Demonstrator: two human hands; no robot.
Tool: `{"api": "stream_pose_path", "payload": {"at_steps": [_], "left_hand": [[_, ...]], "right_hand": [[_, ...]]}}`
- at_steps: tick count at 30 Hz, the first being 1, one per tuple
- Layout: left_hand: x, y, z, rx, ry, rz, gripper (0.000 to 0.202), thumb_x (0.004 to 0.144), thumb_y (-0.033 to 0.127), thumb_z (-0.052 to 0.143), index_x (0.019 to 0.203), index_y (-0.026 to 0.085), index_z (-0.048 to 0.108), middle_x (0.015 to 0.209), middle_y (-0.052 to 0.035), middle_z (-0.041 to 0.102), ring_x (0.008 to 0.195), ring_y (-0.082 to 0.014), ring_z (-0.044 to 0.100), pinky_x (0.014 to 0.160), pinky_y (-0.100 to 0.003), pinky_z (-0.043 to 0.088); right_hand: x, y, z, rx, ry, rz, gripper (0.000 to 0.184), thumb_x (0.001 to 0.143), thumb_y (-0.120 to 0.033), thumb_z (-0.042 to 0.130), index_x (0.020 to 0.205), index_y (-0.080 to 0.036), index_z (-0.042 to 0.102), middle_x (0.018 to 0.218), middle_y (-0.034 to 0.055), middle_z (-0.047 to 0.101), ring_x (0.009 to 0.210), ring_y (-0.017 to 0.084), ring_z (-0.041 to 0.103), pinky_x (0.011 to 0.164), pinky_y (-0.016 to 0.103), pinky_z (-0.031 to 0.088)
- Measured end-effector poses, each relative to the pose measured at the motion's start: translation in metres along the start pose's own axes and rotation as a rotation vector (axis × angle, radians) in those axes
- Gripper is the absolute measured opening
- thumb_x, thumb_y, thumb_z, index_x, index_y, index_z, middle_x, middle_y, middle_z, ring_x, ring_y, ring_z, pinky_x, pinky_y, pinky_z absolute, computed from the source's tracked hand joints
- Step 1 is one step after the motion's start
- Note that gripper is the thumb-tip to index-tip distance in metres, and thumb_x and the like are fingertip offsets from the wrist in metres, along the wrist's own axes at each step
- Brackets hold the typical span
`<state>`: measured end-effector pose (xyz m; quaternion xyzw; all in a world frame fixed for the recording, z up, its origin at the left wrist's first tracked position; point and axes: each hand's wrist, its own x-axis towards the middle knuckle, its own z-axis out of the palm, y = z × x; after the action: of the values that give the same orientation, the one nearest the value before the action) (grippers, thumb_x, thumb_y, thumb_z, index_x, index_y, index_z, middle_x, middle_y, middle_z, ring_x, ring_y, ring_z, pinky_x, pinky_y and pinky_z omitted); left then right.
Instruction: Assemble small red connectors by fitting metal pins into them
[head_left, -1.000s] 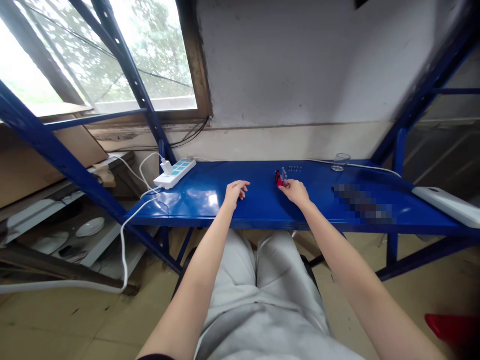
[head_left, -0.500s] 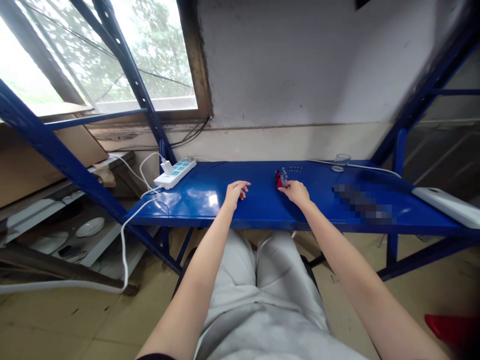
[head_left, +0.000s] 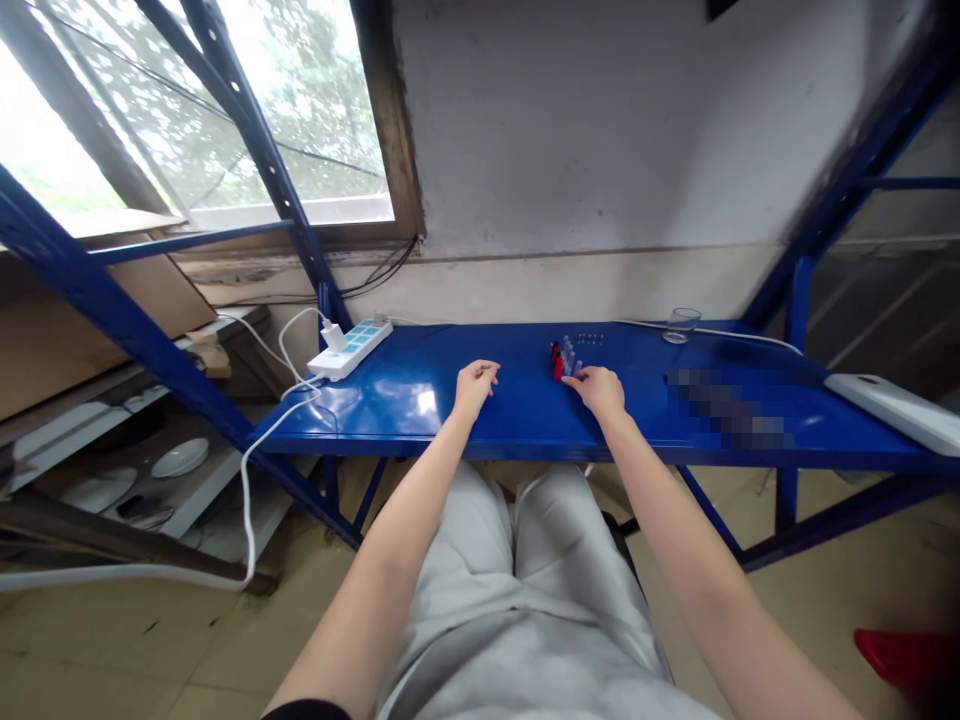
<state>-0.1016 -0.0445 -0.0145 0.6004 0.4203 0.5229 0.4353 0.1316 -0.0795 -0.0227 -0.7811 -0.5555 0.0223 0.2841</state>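
Note:
My left hand (head_left: 476,387) hovers over the blue table with loosely bent fingers, apart from the small things, and I see nothing in it. My right hand (head_left: 600,390) is closed, thumb and fingertips pinched at a small clear tube (head_left: 578,367). Just left of those fingertips stand several clear tubes (head_left: 568,352) in a short row. Beside them is a row of small red and black pieces (head_left: 557,362). Further back lie several tiny clear or metallic pieces (head_left: 591,338). Details of all these are too small to make out.
A white power strip (head_left: 351,348) with a plug and cable lies at the table's left end. An empty-looking clear glass (head_left: 681,325) is at the back right. A blurred dark object (head_left: 724,405) and a white flat case (head_left: 900,410) lie on the right. Blue posts (head_left: 799,300) frame the table (head_left: 405,420).
My right hand has shifted slightly right, away from the row of clear tubes, and a clear tube now shows at its fingertips. My left hand's fingers have drawn in a little.

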Motion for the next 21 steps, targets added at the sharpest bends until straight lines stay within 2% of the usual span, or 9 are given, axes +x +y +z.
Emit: {"api": "stream_pose_path", "payload": {"at_steps": [4,6,9,11,14,21], "left_hand": [[-0.002,0.005,0.017,0.169,0.027,0.227,0.022,0.074,0.017,0.049,0.091,0.016,0.063,0.077,-0.0035,0.06,0.068,-0.0106,0.054,0.066,-0.023,0.043],[-0.005,0.01,0.029,0.279,-0.037,0.338,0.032,0.074,0.016,0.048,0.105,0.017,0.059,0.093,-0.0065,0.061,0.078,-0.0131,0.055,0.077,-0.027,0.043],[-0.01,0.014,0.048,0.534,-0.219,0.46,0.054,0.073,0.018,0.05,0.127,0.02,0.045,0.118,-0.0096,0.054,0.105,-0.0211,0.049,0.093,-0.036,0.037],[-0.014,0.014,0.059,0.704,-0.319,0.456,0.068,0.074,0.023,0.052,0.138,0.024,0.03,0.132,-0.0101,0.044,0.117,-0.0271,0.04,0.095,-0.043,0.034],[-0.015,0.013,0.073,0.872,-0.357,0.417,0.071,0.078,0.027,0.047,0.143,0.025,0.017,0.14,-0.011,0.035,0.121,-0.0307,0.034,0.093,-0.048,0.033],[-0.013,0.011,0.088,1.03,-0.313,0.446,0.059,0.085,0.023,0.033,0.142,0.026,0.02,0.142,-0.0113,0.03,0.121,-0.0319,0.033,0.093,-0.053,0.03]], "right_hand": [[-0.002,0.0,-0.001,-0.002,0.017,-0.016,0.032,0.072,-0.048,0.061,0.085,-0.02,0.07,0.082,0.0092,0.069,0.078,0.023,0.062,0.06,0.027,0.043],[-0.003,0.0,-0.001,0.008,0.015,-0.012,0.031,0.072,-0.046,0.062,0.086,-0.02,0.07,0.083,0.009,0.069,0.08,0.023,0.062,0.062,0.028,0.043],[-0.004,0.001,-0.002,0.026,-0.002,-0.011,0.032,0.072,-0.044,0.062,0.091,-0.019,0.069,0.084,0.0089,0.068,0.082,0.023,0.062,0.065,0.028,0.044],[-0.005,0.002,-0.002,0.036,-0.01,-0.017,0.033,0.072,-0.044,0.062,0.092,-0.018,0.069,0.085,0.0088,0.069,0.083,0.023,0.062,0.067,0.029,0.044],[-0.006,0.002,-0.003,0.041,-0.01,-0.026,0.031,0.073,-0.042,0.06,0.09,-0.018,0.069,0.084,0.0087,0.069,0.083,0.023,0.063,0.067,0.028,0.045],[-0.006,0.002,-0.003,0.021,-0.01,-0.058,0.028,0.075,-0.037,0.058,0.089,-0.017,0.072,0.083,0.0101,0.07,0.082,0.023,0.064,0.068,0.028,0.045]]}}
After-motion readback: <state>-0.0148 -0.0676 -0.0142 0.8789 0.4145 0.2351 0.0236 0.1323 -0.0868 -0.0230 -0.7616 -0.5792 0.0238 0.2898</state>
